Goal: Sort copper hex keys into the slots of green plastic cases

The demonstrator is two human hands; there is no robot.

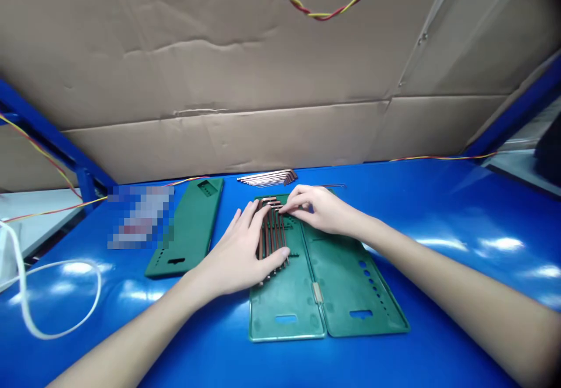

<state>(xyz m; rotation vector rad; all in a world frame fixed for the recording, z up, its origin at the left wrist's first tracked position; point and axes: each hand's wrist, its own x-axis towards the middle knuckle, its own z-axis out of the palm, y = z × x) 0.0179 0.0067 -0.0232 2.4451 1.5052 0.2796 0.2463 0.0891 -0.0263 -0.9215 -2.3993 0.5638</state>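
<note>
A green plastic case (pixel 287 309) lies unfolded on the blue table, its hinge running down the middle. Several copper-coloured hex keys (pixel 274 233) sit side by side in its left half. Over them rests my left hand (pixel 243 248), fingers spread, with the thumb and index finger touching the keys. My right hand (pixel 322 207) is closed in a pinch at the short bent end of a hex key near the top of the row. The fingertips partly hide that key.
Behind the case lies another group of hex keys (pixel 267 177), with a thin single one (pixel 331 186) beside it. A closed green case (pixel 188 224) and a blurred-out item (pixel 140 218) are at left. A white cable (pixel 61 332) loops at far left. Cardboard (pixel 245 84) stands behind.
</note>
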